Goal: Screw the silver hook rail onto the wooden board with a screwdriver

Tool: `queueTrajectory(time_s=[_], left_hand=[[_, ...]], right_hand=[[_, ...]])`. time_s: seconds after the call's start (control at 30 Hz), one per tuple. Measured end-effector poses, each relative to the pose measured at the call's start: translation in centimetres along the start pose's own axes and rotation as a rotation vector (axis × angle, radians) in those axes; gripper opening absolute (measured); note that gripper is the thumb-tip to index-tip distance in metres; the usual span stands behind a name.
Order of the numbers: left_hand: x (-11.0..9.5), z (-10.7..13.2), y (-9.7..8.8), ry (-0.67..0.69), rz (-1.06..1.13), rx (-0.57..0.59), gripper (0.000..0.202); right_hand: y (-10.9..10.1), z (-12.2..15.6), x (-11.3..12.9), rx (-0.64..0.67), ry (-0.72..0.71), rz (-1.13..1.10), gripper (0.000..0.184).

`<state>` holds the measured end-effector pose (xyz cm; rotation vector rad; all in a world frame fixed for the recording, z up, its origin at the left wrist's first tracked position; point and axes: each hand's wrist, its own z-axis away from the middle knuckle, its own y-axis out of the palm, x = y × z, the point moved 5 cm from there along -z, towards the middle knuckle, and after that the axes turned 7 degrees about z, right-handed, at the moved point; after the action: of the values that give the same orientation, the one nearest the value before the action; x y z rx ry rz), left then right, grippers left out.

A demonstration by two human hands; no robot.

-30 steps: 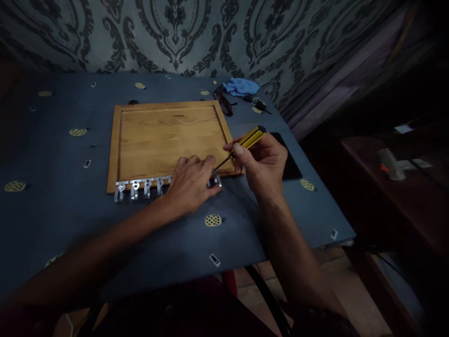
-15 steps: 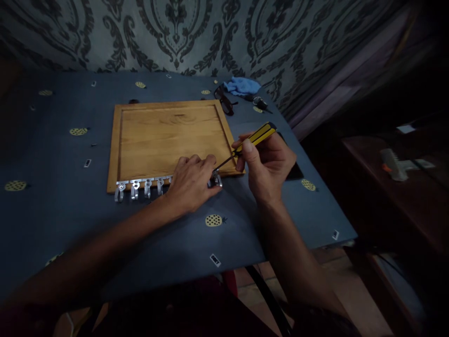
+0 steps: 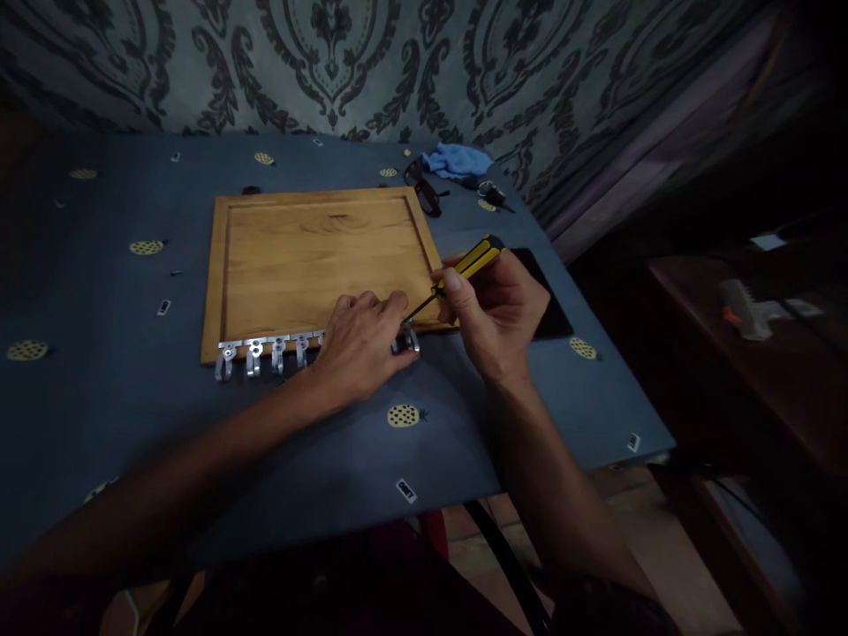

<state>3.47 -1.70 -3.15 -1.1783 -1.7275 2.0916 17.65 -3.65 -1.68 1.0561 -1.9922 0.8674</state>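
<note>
Yellow and black on the handle of the screwdriver point(image 3: 473, 259), held between thumb and bent fingers of the right hand point(image 3: 502, 309). Shaft slanting down and leftward, tip at the right end of the metal rail point(image 3: 266, 342), just beside the fingertips of the left hand point(image 3: 361, 343); exact contact too dim to tell. Along the near edge of the wooden board point(image 3: 318, 256), left to right, the rail's long axis; across that line, at a slant, the screwdriver's.

Nearer to the rail, the left hand: laid over it toward the right end, fingers curled down, thumb by the end hook point(image 3: 414, 341); impossible to tell whether pinching that hook or only pressing. Hands apart, with the screwdriver across the gap. Four hooks point(image 3: 254, 362) in plain sight farther left, past the board's edge toward the body; any others hidden under the palm.

On the near side, a broad strip of tablecloth point(image 3: 311, 477) between board and table edge point(image 3: 457, 496), crossed by the left forearm point(image 3: 218, 459); wide room leftward too, with a small screw-like bit point(image 3: 176, 273) lying there. Tighter on the right: a flat black thing point(image 3: 555, 314) partly behind the right hand, then the side edge point(image 3: 602, 340). Beyond the board's far right corner, sunglasses point(image 3: 427, 193), a blue cloth point(image 3: 457, 162) and keys point(image 3: 494, 196).
</note>
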Motion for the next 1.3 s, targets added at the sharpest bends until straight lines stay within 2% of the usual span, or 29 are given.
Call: queueTrajectory(time_s=[0.2,0.47,0.77,1.1,1.3], left_hand=[[0.17,-0.04,0.21,-0.003,-0.012,-0.006,0.046],[0.09,-0.03,0.11,0.001,0.004,-0.005,0.045],[0.1,0.03,0.17,-0.006,-0.002,-0.003,0.045],[0.11,-0.02,0.03,0.006,0.012,-0.011,0.041],[0.18,0.05,0.13,0.002,-0.003,-0.017,0.045]], right_hand=[[-0.09,-0.31,0.01,0.012,-0.002,-0.019,0.029],[-0.3,-0.61,0.04,0.162,0.099,-0.062,0.035],[0.02,-0.53,0.31,0.076,0.095,-0.077,0.036],[-0.25,-0.53,0.09,0.157,0.126,-0.042,0.037],[0.13,-0.31,0.24,0.03,0.045,0.028,0.037]])
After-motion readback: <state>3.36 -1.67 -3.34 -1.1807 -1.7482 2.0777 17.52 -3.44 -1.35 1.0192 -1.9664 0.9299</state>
